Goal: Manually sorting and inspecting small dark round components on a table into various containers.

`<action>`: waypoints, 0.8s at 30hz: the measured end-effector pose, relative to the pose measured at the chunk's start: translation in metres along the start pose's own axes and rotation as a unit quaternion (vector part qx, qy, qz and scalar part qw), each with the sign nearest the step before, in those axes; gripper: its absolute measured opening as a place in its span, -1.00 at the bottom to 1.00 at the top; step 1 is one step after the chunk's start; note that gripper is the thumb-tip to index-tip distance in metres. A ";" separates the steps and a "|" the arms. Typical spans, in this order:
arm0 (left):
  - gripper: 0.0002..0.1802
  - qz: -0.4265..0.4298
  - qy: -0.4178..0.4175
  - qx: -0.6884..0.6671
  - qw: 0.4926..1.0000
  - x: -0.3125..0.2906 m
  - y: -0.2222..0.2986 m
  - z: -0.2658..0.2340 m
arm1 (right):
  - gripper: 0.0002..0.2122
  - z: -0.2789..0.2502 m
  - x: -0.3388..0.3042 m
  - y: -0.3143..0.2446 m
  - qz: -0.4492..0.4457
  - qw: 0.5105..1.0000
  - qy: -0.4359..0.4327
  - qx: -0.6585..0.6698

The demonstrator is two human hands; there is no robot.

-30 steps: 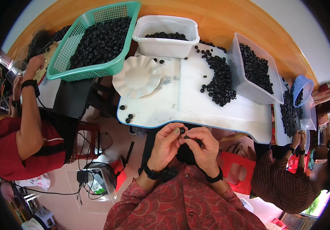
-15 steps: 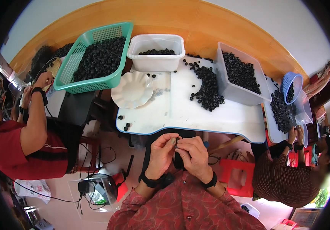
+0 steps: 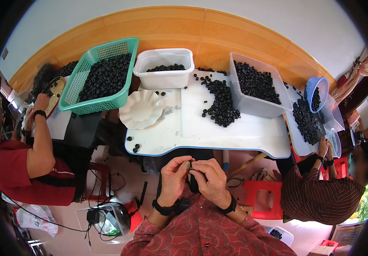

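Note:
My left hand (image 3: 173, 181) and my right hand (image 3: 213, 180) meet in front of my body, just off the near edge of the white table (image 3: 171, 143). Both are closed, thumbs and fingertips pinching a small black piece (image 3: 190, 168) between them, mostly covered by the fingers. On the table beyond them spreads a pile of small black ring-shaped parts (image 3: 223, 104). A cream scalloped plate (image 3: 140, 112) lies left of the pile, and a few loose black parts (image 3: 136, 147) sit by the left front edge.
A green basket (image 3: 102, 106), a white tub (image 3: 164, 81) and a clear bin (image 3: 263, 110) hold black parts. A person in red (image 3: 26, 170) works at left, another in stripes (image 3: 316, 196) at right. Cables (image 3: 100, 222) and a red stool (image 3: 265, 200) are below.
The view has shifted slightly, so the table and containers appear lower and a little further left. My hands stay together, pinching the small black piece. At right, the other person's hands have come nearer the parts.

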State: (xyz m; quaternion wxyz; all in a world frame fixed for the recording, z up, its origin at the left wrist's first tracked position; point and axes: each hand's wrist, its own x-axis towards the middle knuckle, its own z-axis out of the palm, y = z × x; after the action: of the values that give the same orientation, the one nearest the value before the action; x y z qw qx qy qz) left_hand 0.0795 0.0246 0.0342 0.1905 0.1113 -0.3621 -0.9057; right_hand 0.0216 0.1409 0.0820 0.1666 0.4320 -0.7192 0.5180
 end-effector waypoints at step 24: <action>-0.81 -0.014 -0.015 -0.078 0.997 -0.005 0.004 -0.011 | -0.78 0.014 -0.004 -0.009 -0.054 0.998 0.007 -0.031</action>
State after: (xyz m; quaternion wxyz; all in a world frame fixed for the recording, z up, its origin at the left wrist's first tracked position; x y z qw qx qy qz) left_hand 0.0888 0.0174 0.0298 0.1804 0.0880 -0.2919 -0.9351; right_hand 0.0338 0.1293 0.0785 0.2122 0.4613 -0.7096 0.4886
